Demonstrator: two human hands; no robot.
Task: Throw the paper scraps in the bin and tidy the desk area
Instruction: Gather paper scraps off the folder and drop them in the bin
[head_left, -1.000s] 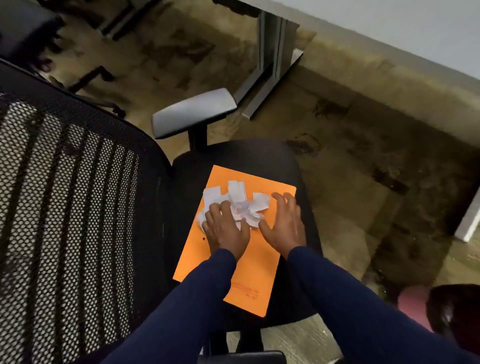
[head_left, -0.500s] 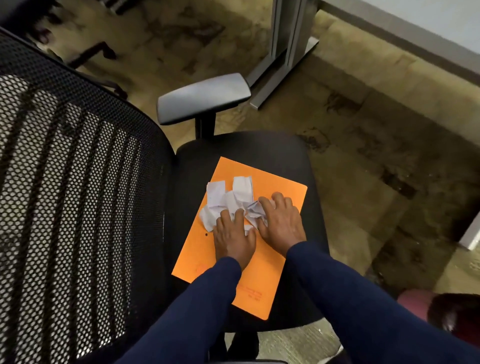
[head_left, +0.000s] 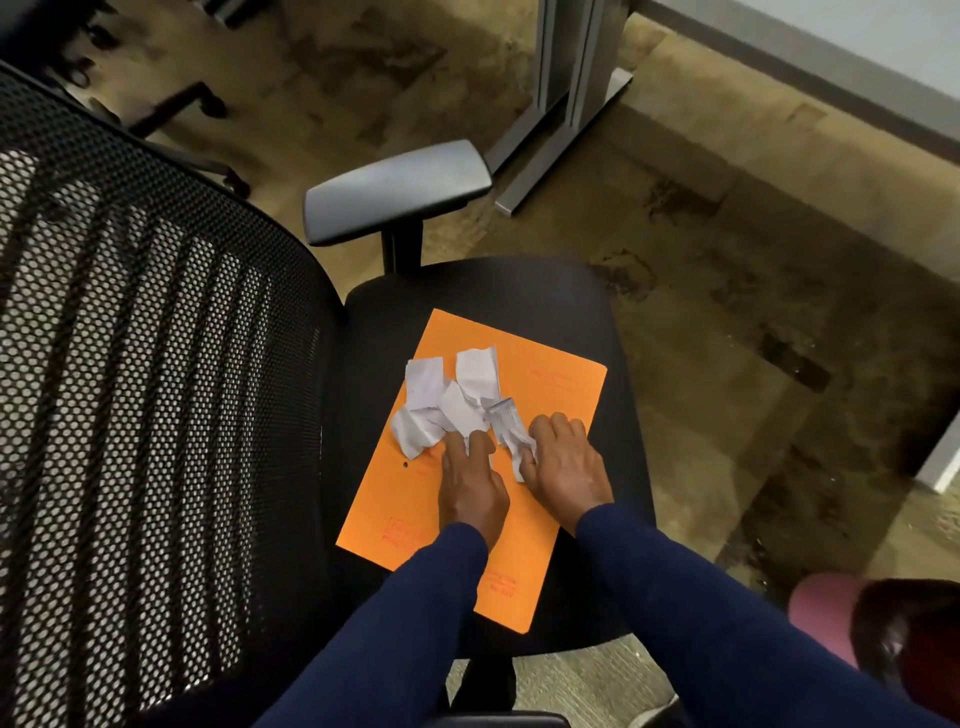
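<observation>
Several crumpled white paper scraps (head_left: 452, 402) lie in a loose pile on an orange folder (head_left: 550, 389), which rests flat on the black seat (head_left: 519, 291) of an office chair. My left hand (head_left: 470, 480) lies palm down on the folder, fingertips touching the near edge of the pile. My right hand (head_left: 563, 462) sits just to its right, fingers curled around one crumpled scrap (head_left: 511, 428) at the pile's right side. Both arms wear dark blue sleeves. No bin is in view.
The chair's mesh backrest (head_left: 145, 374) fills the left side and its grey armrest (head_left: 397, 189) stands behind the seat. A grey desk leg (head_left: 569, 98) rises on the patterned carpet beyond. A pink and dark object (head_left: 872, 618) sits at the lower right.
Both hands slid toward me across the folder, uncovering more of the pile. The right hand closed its fingers on a scrap at the pile's right edge. The camera moved closer.
</observation>
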